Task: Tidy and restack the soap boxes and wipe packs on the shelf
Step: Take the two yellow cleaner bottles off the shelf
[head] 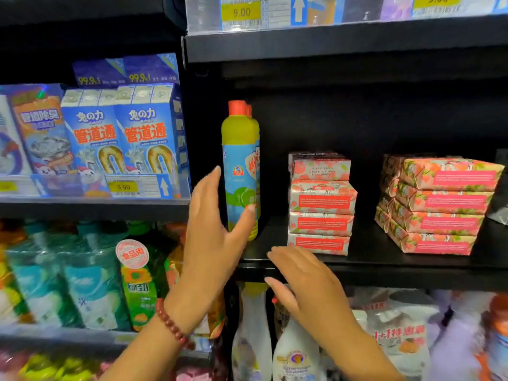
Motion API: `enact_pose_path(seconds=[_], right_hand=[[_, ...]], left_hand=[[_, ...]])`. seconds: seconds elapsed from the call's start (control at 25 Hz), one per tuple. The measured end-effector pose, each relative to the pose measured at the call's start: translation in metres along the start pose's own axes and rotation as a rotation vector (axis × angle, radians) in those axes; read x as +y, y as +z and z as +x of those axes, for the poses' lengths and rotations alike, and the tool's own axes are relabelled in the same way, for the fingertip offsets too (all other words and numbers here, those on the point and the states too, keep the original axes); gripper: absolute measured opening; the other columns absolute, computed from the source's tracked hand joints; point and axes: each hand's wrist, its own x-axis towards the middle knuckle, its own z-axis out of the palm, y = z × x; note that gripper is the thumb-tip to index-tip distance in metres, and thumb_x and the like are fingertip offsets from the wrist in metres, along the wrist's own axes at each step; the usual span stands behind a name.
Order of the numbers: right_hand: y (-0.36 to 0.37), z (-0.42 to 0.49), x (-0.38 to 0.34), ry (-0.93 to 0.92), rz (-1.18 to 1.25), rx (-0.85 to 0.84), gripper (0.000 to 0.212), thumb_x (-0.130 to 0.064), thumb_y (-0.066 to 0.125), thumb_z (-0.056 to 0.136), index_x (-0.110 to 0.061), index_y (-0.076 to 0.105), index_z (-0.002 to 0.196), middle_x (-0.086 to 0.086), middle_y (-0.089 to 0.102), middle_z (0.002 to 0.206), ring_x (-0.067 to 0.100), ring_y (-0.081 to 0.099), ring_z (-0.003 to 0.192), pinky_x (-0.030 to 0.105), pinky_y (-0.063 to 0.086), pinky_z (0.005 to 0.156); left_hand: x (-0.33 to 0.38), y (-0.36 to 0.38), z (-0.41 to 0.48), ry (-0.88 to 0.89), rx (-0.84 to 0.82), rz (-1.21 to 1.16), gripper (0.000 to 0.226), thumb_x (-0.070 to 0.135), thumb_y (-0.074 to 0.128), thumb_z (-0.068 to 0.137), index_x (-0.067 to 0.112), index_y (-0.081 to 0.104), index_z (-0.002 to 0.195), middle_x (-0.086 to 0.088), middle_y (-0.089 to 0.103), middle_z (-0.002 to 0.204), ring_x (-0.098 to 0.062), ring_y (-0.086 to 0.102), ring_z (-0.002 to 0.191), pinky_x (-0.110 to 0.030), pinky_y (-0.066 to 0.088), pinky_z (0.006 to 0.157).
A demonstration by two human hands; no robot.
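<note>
Pink soap boxes [321, 204] sit in 2 stacks above the right hand [305, 281], which is spread flat. The left hand [214, 229] is wide open by a bottle [240, 160].

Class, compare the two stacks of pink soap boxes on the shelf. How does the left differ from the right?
The left stack faces the camera squarely; the right stack is turned, corner forward. The left stack is narrower than the right stack. The left stack's top box looks smaller than those beneath; the right stack's layers match. Both are four high, in pink floral wrap.
</note>
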Motion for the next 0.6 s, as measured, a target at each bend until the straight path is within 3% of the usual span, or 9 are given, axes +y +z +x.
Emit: enact_pose_path(seconds=[0.08,0.12,0.2,0.28,0.44,0.6], right_hand=[[0.006,0.006,0.000,-0.028,-0.056,-0.004,0.039,-0.027,0.085,0.064,-0.013,0.070,0.097,-0.002,0.070,0.096,0.017,0.067,0.087,0.025,0.053,0.074],[0.009,0.006,0.001,-0.027,-0.064,0.004,0.038,-0.028,0.085,0.063,-0.014,0.071,0.096,-0.002,0.070,0.095,0.017,0.067,0.086,0.025,0.053,0.072],[0.013,0.005,0.004,-0.008,-0.058,0.029,0.038,-0.027,0.086,0.061,-0.014,0.071,0.094,-0.003,0.070,0.094,0.017,0.067,0.084,0.025,0.053,0.070],[0.014,0.002,0.002,0.001,-0.054,0.049,0.039,-0.027,0.087,0.059,-0.015,0.072,0.093,-0.003,0.070,0.093,0.016,0.067,0.083,0.025,0.053,0.069],[0.013,0.003,0.000,0.011,-0.062,0.047,0.038,-0.029,0.087,0.059,-0.017,0.071,0.092,-0.006,0.070,0.091,0.014,0.067,0.081,0.023,0.053,0.067],[0.012,0.003,-0.002,0.018,-0.037,0.032,0.038,-0.029,0.086,0.060,-0.017,0.072,0.093,-0.006,0.070,0.092,0.012,0.067,0.082,0.023,0.053,0.068]], left_hand=[[-0.001,0.020,0.016,-0.051,-0.025,0.051,0.078,0.030,0.066,0.086,0.014,0.021,0.148,0.004,0.030,0.141,0.007,0.025,0.122,0.001,0.022,0.095],[-0.005,0.030,0.023,-0.108,-0.039,0.051,0.080,0.032,0.065,0.086,0.014,0.018,0.148,0.001,0.030,0.142,0.003,0.027,0.122,-0.001,0.025,0.094],[-0.010,0.046,0.035,-0.250,-0.036,-0.033,0.077,0.035,0.066,0.085,0.015,0.024,0.145,-0.006,0.039,0.138,-0.012,0.042,0.122,-0.020,0.043,0.095],[-0.020,0.056,0.040,-0.325,0.031,-0.128,0.068,0.036,0.071,0.081,0.015,0.036,0.136,-0.006,0.050,0.125,-0.017,0.055,0.108,-0.031,0.053,0.085],[-0.026,0.065,0.044,-0.308,0.127,-0.116,0.060,0.037,0.074,0.077,0.014,0.042,0.123,-0.002,0.056,0.113,-0.010,0.060,0.094,-0.017,0.052,0.066],[-0.031,0.053,0.040,-0.267,0.066,-0.254,0.055,0.033,0.074,0.079,0.017,0.044,0.122,0.010,0.057,0.106,0.000,0.061,0.090,-0.008,0.050,0.065]])
